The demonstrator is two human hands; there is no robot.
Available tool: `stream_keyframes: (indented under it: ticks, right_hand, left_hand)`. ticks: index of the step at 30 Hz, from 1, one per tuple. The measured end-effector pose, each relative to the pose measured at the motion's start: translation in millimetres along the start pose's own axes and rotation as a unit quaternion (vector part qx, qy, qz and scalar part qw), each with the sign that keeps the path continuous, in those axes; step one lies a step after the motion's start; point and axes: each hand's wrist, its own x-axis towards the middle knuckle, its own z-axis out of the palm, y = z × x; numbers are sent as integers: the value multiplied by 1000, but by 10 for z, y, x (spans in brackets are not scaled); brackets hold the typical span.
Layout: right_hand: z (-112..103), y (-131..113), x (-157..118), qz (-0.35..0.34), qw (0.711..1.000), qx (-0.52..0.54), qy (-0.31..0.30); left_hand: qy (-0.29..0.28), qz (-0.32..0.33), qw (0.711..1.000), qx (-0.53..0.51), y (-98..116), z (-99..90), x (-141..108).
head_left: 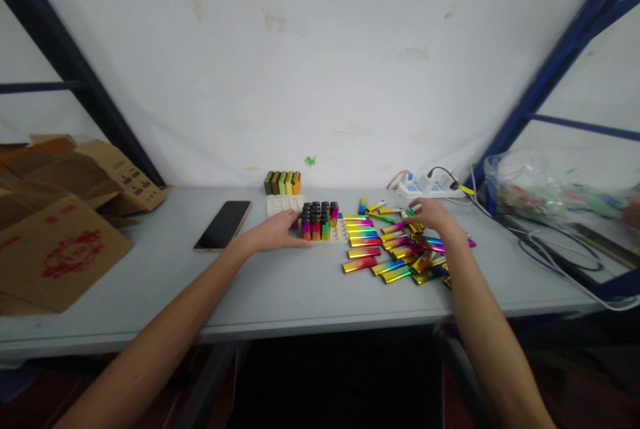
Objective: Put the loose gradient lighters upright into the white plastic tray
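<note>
Dark-topped lighters (pixel 316 221) with shiny rainbow bodies stand upright, packed together in a pale tray with round pockets (pixel 341 232). My left hand (pixel 277 230) rests at the left side of this tray, its thumb and fingers apart, close against the lighters. To the right, many metallic gold and rainbow lighters (pixel 364 264) lie on the table, some in a rough column and others heaped. My right hand (pixel 431 214) is over the far part of the heap, fingers curved down with a gap between them. I see no lighter clearly lifted in it.
Behind stand a block of gold-and-green lighters (pixel 283 183) and another pale tray (pixel 285 204). A phone (pixel 223 224) lies left, near cardboard boxes (pixel 65 249). A power strip (pixel 435 186) with cables and a plastic bag (pixel 530 186) are at right. Part of another person's hand (pixel 632 211) shows at the right edge.
</note>
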Motion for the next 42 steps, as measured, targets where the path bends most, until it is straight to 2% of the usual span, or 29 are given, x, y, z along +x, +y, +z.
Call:
stream_keyframes:
  ticks: [4, 10, 17, 20, 23, 27, 31, 35, 42]
  right_hand:
    - [-13, 7, -8, 28, 999, 33, -2]
    - [-28, 30, 14, 22, 997, 54, -48]
    - [-13, 5, -12, 39, 991, 128, 0]
    - [-7, -70, -54, -7, 975, 221, 17]
    - [3, -228, -123, -88, 942, 323, 29]
    - [19, -578, -265, -177, 894, 409, 46]
    - [45, -915, -439, -225, 862, 454, 12]
    - [96, -1117, -579, -235, 867, 437, 49]
    - [245, -1309, -633, -191, 907, 356, 117]
  left_hand:
    - [1, 3, 1000, -2, -15, 9, 2]
    - [7, 5, 1000, -6, -28, 14, 4]
    - [1, 6, 1000, 2, -29, 13, 10]
    - [6, 9, 1000, -4, -30, 15, 7]
    - [10, 5, 1000, -13, -13, 6, -4]
    - [8, 1, 1000, -10, 13, -11, -17]
    - [9, 12, 1000, -10, 0, -2, -10]
    - [8, 12, 1000, -11, -14, 11, -4]
    - [7, 4, 1000, -8, 28, -18, -27]
